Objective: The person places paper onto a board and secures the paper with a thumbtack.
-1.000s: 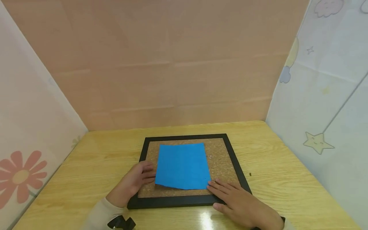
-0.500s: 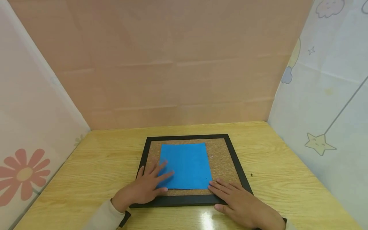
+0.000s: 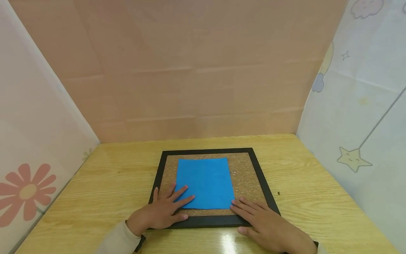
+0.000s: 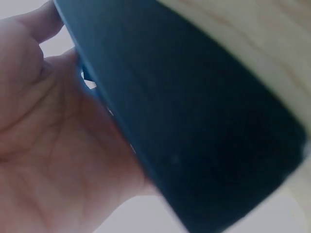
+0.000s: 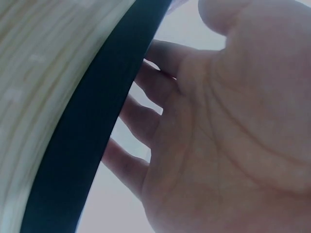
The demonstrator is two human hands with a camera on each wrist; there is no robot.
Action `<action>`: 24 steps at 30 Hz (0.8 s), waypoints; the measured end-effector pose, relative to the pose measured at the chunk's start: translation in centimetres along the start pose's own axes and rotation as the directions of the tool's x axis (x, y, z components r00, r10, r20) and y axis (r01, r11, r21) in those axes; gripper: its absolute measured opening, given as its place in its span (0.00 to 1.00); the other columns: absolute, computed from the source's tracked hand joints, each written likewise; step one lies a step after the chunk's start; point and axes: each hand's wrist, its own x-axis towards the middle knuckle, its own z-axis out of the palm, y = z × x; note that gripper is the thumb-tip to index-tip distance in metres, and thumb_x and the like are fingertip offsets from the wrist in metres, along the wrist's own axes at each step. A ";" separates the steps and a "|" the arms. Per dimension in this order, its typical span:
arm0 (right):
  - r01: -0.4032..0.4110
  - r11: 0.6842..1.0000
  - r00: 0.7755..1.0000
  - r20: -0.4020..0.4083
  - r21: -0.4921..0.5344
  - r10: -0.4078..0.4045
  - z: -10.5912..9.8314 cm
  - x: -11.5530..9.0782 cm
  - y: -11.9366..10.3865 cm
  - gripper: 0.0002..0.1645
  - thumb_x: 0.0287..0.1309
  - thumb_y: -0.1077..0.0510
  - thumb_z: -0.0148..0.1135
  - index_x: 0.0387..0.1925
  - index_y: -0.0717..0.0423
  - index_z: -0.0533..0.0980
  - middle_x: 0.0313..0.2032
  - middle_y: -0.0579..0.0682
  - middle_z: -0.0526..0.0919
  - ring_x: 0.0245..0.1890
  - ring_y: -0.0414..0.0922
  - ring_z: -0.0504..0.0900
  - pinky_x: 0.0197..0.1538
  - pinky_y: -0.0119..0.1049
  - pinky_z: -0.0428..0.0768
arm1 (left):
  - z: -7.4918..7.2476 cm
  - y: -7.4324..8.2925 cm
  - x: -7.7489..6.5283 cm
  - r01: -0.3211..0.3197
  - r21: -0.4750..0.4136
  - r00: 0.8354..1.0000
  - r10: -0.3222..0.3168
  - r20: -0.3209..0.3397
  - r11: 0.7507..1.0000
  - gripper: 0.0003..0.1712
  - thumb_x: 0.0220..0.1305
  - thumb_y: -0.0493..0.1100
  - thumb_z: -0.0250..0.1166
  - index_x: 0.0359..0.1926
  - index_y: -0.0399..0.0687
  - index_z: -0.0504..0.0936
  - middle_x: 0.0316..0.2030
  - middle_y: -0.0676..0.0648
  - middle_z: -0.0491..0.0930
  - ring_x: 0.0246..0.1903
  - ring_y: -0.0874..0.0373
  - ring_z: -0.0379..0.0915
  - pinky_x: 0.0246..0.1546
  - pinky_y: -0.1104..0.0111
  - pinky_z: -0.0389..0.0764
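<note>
A blue sheet [image 3: 204,181] lies flat on a cork board [image 3: 247,176] with a black frame [image 3: 209,221]. My left hand [image 3: 163,211] rests with spread, straight fingers on the sheet's near left corner, its palm over the frame's corner. At the near right corner, my right hand [image 3: 266,224] touches the sheet with its fingertips, fingers straight and close together. Each wrist view has the frame's black side edge in front of the fingertips; the left palm [image 4: 53,141] and the right palm [image 5: 214,136] both show.
The board lies on a wood-grain table [image 3: 111,176]. A tan sheet-covered wall [image 3: 196,70] stands behind, with printed panels [image 3: 358,106] at the sides. A tiny dark speck [image 3: 278,193] lies right of the board. Small pale marks [image 3: 234,173] show on the cork.
My left hand has turned over from the sheet's left side and come down, palm down, on its near left corner. The lifted near edge now lies flat. My right hand has stayed put.
</note>
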 end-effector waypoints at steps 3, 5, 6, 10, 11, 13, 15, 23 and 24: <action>0.018 1.000 1.000 -0.020 -0.024 -0.018 0.1 -0.1 0.1 0.35 0.75 0.34 0.40 0.76 0.40 0.58 0.76 0.44 0.61 0.75 0.52 0.62 0.67 0.61 0.66 | 0.0 0.0 0.0 -0.007 -0.002 1.000 0.007 0.003 1.000 0.35 0.73 0.67 0.49 0.77 0.73 0.55 0.80 0.50 0.43 0.78 0.35 0.34 0.60 0.20 0.31; 0.017 1.000 1.000 -0.023 -0.026 -0.018 0.2 -0.1 0.1 0.35 0.74 0.34 0.40 0.76 0.40 0.58 0.76 0.44 0.61 0.75 0.52 0.63 0.66 0.62 0.67 | 0.0 0.1 0.0 -0.012 -0.004 1.000 0.012 0.004 1.000 0.35 0.73 0.67 0.49 0.77 0.72 0.55 0.80 0.49 0.43 0.78 0.34 0.34 0.59 0.19 0.31; 0.012 1.000 1.000 -0.021 -0.021 -0.012 0.2 0.0 0.2 0.35 0.74 0.34 0.40 0.76 0.39 0.58 0.76 0.44 0.61 0.75 0.52 0.63 0.66 0.62 0.67 | 0.0 0.1 0.0 -0.015 -0.006 1.000 0.015 0.005 1.000 0.35 0.73 0.67 0.49 0.77 0.71 0.55 0.80 0.49 0.43 0.78 0.34 0.33 0.59 0.19 0.31; -0.013 1.000 1.000 -0.011 -0.001 0.013 0.0 0.1 0.3 0.35 0.74 0.32 0.39 0.76 0.37 0.59 0.76 0.43 0.60 0.74 0.53 0.63 0.67 0.63 0.66 | -0.2 0.1 0.1 -0.017 -0.019 1.000 0.018 0.003 1.000 0.36 0.73 0.67 0.49 0.77 0.69 0.56 0.80 0.48 0.43 0.78 0.33 0.33 0.59 0.19 0.30; -0.020 1.000 1.000 -0.016 0.001 0.020 -0.1 0.2 0.4 0.35 0.73 0.32 0.39 0.76 0.36 0.59 0.76 0.43 0.60 0.74 0.53 0.64 0.66 0.62 0.67 | -0.2 0.2 0.2 -0.018 -0.026 1.000 0.018 0.003 0.999 0.36 0.73 0.66 0.49 0.77 0.69 0.56 0.80 0.48 0.43 0.78 0.33 0.32 0.59 0.19 0.30; -0.028 1.000 0.998 -0.055 -0.003 0.028 -0.5 0.2 0.6 0.34 0.73 0.33 0.41 0.75 0.35 0.61 0.75 0.43 0.63 0.72 0.52 0.67 0.65 0.60 0.70 | -0.3 0.2 0.2 -0.016 -0.031 1.000 0.016 0.003 0.999 0.36 0.73 0.66 0.50 0.77 0.68 0.56 0.80 0.47 0.43 0.78 0.33 0.32 0.59 0.20 0.29; -0.037 0.999 0.992 -0.122 -0.026 0.033 -1.0 0.2 1.0 0.32 0.74 0.35 0.44 0.73 0.36 0.65 0.72 0.43 0.68 0.69 0.50 0.72 0.62 0.57 0.74 | -0.3 0.2 0.2 -0.014 -0.038 1.000 0.014 0.005 0.999 0.36 0.73 0.66 0.50 0.77 0.68 0.56 0.80 0.47 0.43 0.78 0.33 0.32 0.59 0.20 0.29; -0.282 0.959 0.906 -0.327 0.005 0.268 -3.7 -0.9 4.9 0.26 0.70 0.40 0.56 0.63 0.46 0.76 0.58 0.52 0.82 0.51 0.55 0.85 0.48 0.54 0.83 | -0.2 0.3 0.1 -0.018 -0.054 1.000 0.018 0.006 0.998 0.36 0.73 0.66 0.50 0.77 0.68 0.56 0.80 0.48 0.43 0.78 0.33 0.32 0.59 0.20 0.28; -0.321 0.947 0.893 -0.326 0.023 0.311 -3.9 -1.1 5.7 0.26 0.70 0.41 0.56 0.62 0.48 0.76 0.57 0.54 0.83 0.50 0.56 0.85 0.46 0.54 0.83 | -0.2 0.3 0.1 -0.016 -0.053 1.000 0.016 0.006 0.998 0.36 0.73 0.66 0.50 0.77 0.69 0.56 0.80 0.48 0.43 0.78 0.34 0.31 0.59 0.20 0.28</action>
